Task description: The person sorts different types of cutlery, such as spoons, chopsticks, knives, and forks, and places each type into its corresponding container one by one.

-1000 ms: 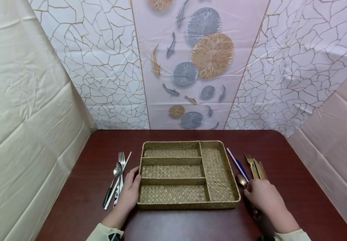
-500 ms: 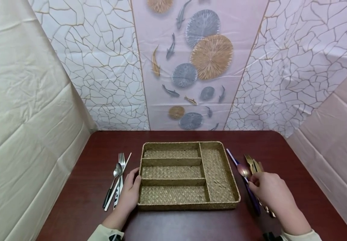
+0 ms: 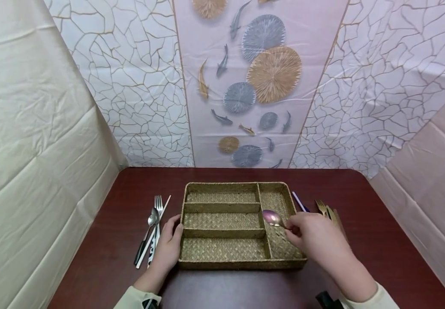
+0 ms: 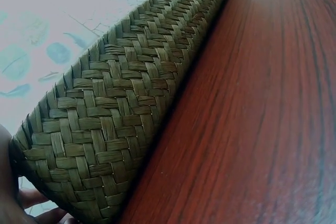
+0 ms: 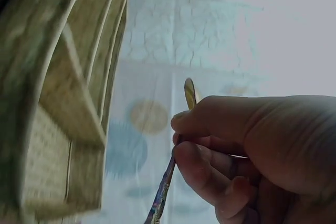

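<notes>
Spoon crosses from the worktop to the tray

The right hand (image 3: 319,240) has swung inward, and the iridescent spoon (image 3: 272,217) has come with it. Thumb and fingertips close in a pinch on its handle, bowl end pointing towards the left hand (image 3: 167,249). In the head view the bowl overlaps the long compartment (image 3: 272,198) of the woven tray (image 3: 242,265), the one nearest the right hand; the right wrist view shows the spoon held clear of the tray wall. The spoon seems lifted and carried across, but not yet set down.

Half a second ago that bowl was over the worktop (image 3: 377,223), just beyond the tray's right side and among the utensils there. Now the gold fork (image 3: 320,207) and the slim gold handles next to it lie behind the right hand, partly covered by it, and the pale stick (image 3: 299,201) shows only its far end.

The left hand has hardly changed: its fingers lie relaxed along the tray's near-left side, touching without clasping, which probably steadies it. Outside that hand, the silver fork (image 3: 158,202), the silver spoon (image 3: 151,220) and the white stick (image 3: 165,206) keep their crossed heap. The tray itself stays between the two hands.
</notes>
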A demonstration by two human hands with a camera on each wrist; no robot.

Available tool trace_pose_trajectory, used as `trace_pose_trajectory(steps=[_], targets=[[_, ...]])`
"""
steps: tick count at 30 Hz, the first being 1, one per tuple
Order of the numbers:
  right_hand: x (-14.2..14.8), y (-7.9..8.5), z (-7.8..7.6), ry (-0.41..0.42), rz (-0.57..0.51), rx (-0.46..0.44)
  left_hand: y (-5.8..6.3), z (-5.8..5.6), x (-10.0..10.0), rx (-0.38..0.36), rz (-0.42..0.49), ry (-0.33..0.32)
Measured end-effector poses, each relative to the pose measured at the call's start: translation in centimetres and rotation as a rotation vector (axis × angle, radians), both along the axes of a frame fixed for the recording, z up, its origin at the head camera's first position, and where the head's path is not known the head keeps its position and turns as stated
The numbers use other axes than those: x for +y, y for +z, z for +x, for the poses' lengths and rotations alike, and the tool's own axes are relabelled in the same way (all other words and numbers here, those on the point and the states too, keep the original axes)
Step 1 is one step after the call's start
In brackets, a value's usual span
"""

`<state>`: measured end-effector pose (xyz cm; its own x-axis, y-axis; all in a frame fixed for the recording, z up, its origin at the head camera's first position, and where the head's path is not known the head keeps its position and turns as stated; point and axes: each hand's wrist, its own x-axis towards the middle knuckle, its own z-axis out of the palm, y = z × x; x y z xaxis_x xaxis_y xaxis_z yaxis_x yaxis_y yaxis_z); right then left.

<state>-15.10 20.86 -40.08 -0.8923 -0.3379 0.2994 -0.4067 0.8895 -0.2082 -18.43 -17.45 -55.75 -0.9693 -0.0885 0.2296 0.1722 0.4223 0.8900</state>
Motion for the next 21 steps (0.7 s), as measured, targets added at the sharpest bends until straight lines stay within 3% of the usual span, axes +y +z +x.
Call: trace_pose_trajectory(steps=[4,9,11,17,21], targets=[[-2.3,0.2,-0.2,0.064,0.016,0.015,1.2,0.1,0.2,-0.068,0.041,-0.014],[-4.8,-0.3,-0.7,0.148,0.038,0.015,1.2,0.2,0.2,-0.11,0.025,-0.007],[-5.8,-0.7,-0.9,0.192,0.042,0.015,1.0,0.2,0.1,-0.083,0.033,-0.006],[-8.5,-1.8,-1.4,0.265,0.071,-0.023,-1.5,-0.4,-0.3,0.068,-0.006,0.028],[-10.5,-2.5,-1.3,0.261,0.12,-0.028,-1.5,-0.4,-0.3,0.071,0.003,0.018]])
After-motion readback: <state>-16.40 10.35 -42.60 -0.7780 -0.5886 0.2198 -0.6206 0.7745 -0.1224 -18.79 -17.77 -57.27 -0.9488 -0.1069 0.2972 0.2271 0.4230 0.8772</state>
